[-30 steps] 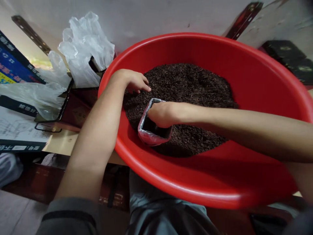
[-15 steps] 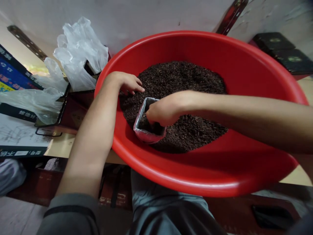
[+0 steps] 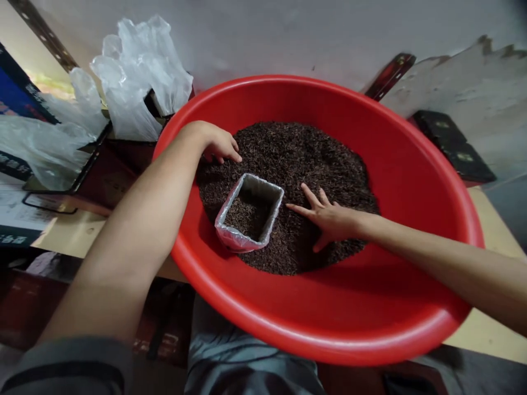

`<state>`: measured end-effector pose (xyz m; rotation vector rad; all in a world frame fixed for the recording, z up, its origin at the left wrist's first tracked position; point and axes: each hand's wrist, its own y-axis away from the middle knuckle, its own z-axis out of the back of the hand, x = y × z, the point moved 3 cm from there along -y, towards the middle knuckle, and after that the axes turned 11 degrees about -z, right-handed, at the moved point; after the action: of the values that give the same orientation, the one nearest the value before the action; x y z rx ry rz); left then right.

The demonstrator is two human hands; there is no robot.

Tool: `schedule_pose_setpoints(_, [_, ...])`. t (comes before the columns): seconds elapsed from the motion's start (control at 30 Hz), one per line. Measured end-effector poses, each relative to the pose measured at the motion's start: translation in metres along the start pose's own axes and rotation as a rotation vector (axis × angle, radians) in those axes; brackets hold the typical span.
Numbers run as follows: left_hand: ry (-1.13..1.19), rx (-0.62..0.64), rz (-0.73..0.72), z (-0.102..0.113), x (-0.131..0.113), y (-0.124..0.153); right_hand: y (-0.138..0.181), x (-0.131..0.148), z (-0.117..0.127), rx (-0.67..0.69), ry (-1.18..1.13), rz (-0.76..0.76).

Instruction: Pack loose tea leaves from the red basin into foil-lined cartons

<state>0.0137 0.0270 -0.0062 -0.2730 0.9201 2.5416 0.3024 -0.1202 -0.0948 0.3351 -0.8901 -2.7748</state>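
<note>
Inside a big red plastic tub (image 3: 415, 192) lies a heap of dark, dry loose tea leaves (image 3: 284, 145). A rectangular box (image 3: 241, 241), lined with clear plastic film, stands in the heap with some leaves at its bottom. My right hand (image 3: 325, 216) hovers at or just on the leaves right of the box, fingers spread and holding nothing. At the tub's left side, my left hand (image 3: 222, 147) hangs over the leaves behind the box, its fingers loosely apart and bent down. Whether its fingertips touch the leaves I cannot tell.
Left of the tub are dark red boxes (image 3: 99, 184) with clear plastic bags (image 3: 138, 77) sticking out. Black tins (image 3: 457, 145) stand by the wall at right. The tub rests on a pale wooden surface (image 3: 489, 225), with a wall behind.
My right hand has come out of the lined box and moved right over the leaves, its fingers spreading. My left hand stays nearly in place. The view has shifted slightly.
</note>
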Motion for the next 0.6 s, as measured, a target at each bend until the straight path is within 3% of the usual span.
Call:
schedule_pose_setpoints(0.13, [0.024, 0.032, 0.02, -0.005, -0.001, 0.003, 0.005, 0.017, -0.004, -0.046, 0.0, -0.052])
schedule_pose_setpoints(0.33, [0.017, 0.022, 0.008, -0.008, -0.006, 0.005, 0.012, 0.019, -0.004, -0.205, -0.066, -0.067])
schedule_pose_setpoints(0.6, [-0.031, 0.001, 0.005, -0.006, -0.013, 0.006, 0.006, 0.014, -0.006, -0.229, -0.055, 0.016])
